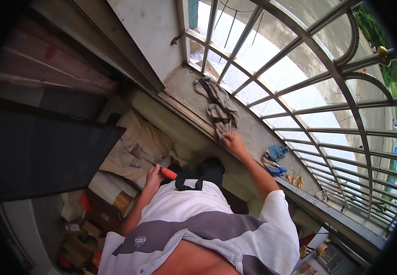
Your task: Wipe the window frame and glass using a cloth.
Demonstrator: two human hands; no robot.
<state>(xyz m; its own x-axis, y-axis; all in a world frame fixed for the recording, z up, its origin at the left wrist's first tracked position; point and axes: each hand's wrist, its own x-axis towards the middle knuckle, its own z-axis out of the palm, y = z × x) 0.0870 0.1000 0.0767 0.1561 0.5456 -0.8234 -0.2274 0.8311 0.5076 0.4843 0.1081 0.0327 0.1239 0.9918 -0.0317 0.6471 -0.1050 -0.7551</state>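
Observation:
My left hand (pixel 152 178), low in front of my body, is closed around a screwdriver with a red and black handle (pixel 168 173). Its thin shaft points up and left over a printed beige cushion (pixel 136 146). Stretched out to the right, my right hand (pixel 234 143) pinches the near end of a crumpled grey cloth with black bands (pixel 223 110). That cloth lies along the concrete window ledge (pixel 253 130), beside the sliding-frame track.
Curved metal window bars (pixel 299 110) rise along the right of the ledge. Farther along it lie a bundle of blue cloth (pixel 276 158) and several small orange pieces (pixel 295 180). A large dark flat panel (pixel 47 151) stands at left, above cardboard boxes (pixel 81 243).

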